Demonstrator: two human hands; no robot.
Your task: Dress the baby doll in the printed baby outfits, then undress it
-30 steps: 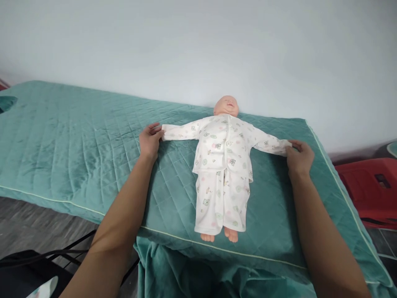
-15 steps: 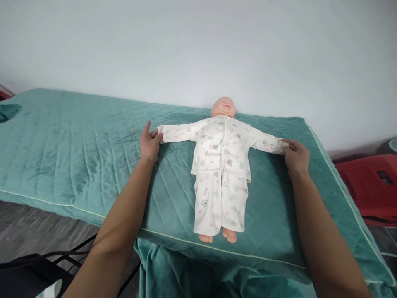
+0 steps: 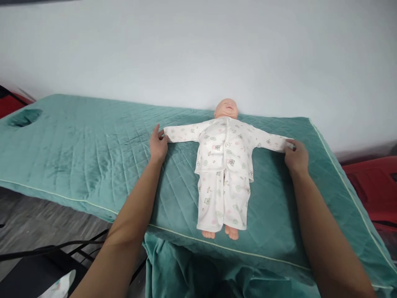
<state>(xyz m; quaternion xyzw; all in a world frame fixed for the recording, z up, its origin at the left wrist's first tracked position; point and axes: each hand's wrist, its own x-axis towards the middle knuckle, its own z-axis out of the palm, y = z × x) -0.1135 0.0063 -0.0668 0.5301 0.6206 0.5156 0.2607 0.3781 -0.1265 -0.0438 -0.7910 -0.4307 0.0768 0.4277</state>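
Observation:
A baby doll lies on its back, arms stretched out to both sides. It wears a white long-sleeved pajama top with small animal prints and matching pajama pants; its bare feet stick out below. My left hand pinches the cuff of the sleeve on the left, with one finger raised. At the opposite side, my right hand has its thumb and fingers closed on the other sleeve's cuff. Both sleeves look straight and flat, and the doll's hands do not show.
Beneath the doll is a long bed with a green quilted cover, which has a hole near its far left end. A white wall stands behind it. Red plastic objects sit beyond the right edge. A printed white cloth lies at lower left.
The view has shifted slightly, so the bed and doll appear a little further right. Both hands stay at the sleeve cuffs, and the doll's pose looks the same.

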